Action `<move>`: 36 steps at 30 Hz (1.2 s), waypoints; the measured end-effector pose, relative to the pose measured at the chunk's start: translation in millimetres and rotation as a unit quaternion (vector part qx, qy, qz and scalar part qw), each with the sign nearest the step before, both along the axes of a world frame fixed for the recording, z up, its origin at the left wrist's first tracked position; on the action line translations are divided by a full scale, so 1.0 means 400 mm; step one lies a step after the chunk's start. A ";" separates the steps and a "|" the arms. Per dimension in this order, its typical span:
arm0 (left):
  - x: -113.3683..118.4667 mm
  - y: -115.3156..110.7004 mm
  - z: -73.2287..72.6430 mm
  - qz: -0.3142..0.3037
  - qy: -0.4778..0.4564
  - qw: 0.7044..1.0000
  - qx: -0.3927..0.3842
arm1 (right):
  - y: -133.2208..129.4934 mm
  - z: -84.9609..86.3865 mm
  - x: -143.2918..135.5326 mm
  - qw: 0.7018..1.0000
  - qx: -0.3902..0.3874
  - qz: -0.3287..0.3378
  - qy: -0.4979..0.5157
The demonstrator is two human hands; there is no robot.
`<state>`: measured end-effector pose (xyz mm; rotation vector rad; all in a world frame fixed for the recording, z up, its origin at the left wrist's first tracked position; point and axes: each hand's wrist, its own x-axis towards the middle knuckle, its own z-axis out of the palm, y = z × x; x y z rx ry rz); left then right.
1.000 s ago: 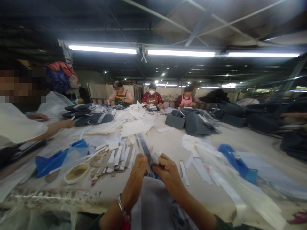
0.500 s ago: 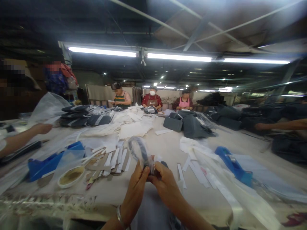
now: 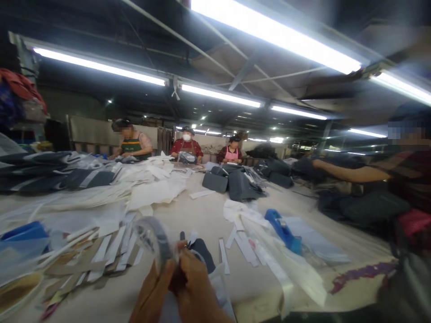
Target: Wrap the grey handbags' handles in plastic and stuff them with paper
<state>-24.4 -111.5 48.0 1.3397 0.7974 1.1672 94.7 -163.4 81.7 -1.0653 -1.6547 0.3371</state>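
Note:
A looped band (image 3: 158, 235), dark with a clear or whitish covering, rises from between my hands, low in the middle of the view. My left hand (image 3: 156, 282) is closed on its lower end. Right beside it, my right hand (image 3: 195, 282) is also closed at the band's base; motion blur hides the exact grip. Behind my right hand a dark grey piece (image 3: 204, 253) lies on the table. White strips (image 3: 111, 246) and brown strips lie left of my hands, and more white strips (image 3: 242, 242) lie to the right.
A blue tape dispenser (image 3: 284, 231) stands right, another blue object (image 3: 27, 235) left, near a bowl (image 3: 20, 291). Dark grey pieces (image 3: 235, 181) and white sheets (image 3: 158, 188) cover the far table (image 3: 182, 215). Three people sit opposite; another person's arm (image 3: 353, 172) reaches in from the right.
The view has swung right, so the table's things stand further left. The looped band and both my hands now appear lower and further left. The person at the far left has left the view.

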 end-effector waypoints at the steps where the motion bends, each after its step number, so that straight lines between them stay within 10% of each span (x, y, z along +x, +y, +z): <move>1: -0.006 -0.007 0.015 -0.007 0.007 1.000 -0.018 | -0.002 -0.010 0.004 0.997 0.052 -0.008 -0.062; 4: -0.015 -0.035 0.074 -0.014 0.018 0.999 -0.032 | -0.011 -0.023 0.006 0.981 0.104 -0.012 -0.163; 8: -0.001 -0.060 0.102 0.032 -0.005 0.999 0.016 | -0.023 -0.004 -0.017 0.996 -0.082 0.006 0.016; 15: -0.022 -0.072 0.095 -0.047 -0.064 0.994 -0.075 | -0.033 -0.048 -0.023 0.994 0.027 0.044 -0.098; 20: -0.026 -0.084 0.061 0.028 0.019 0.999 0.015 | -0.058 -0.031 -0.049 0.983 -0.164 0.048 0.071; 26: -0.039 -0.109 0.065 -0.062 -0.061 0.988 -0.128 | -0.069 -0.096 -0.031 0.988 0.057 0.045 -0.134; 31: -0.042 -0.125 0.025 0.004 0.058 0.998 -0.014 | -0.092 -0.093 -0.042 0.993 -0.107 0.044 -0.027; 36: -0.051 -0.160 0.029 -0.039 0.033 0.997 -0.050 | -0.114 -0.148 -0.056 0.995 -0.019 0.058 -0.075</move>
